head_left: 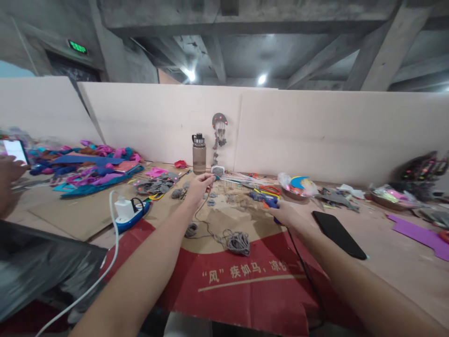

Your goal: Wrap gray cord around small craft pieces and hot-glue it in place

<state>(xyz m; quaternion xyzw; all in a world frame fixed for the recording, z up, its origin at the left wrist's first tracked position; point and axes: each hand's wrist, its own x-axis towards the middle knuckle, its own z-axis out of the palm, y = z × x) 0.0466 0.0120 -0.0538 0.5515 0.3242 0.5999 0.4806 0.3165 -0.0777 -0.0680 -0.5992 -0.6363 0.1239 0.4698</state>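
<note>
Right hand part-hides glue gun; co-worker's arm cut off.

Head view: just above table, facing forward and down.

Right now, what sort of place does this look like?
Probably a makeshift craft workshop: grey yarn on printed cardboard, a colourful heap of material to the left, and concrete beams overhead.

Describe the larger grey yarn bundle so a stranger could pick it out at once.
Find the red cardboard in front of the person. Just above its pale writing lies the grey yarn bundle, bigger than the small grey coil to its left.
</note>
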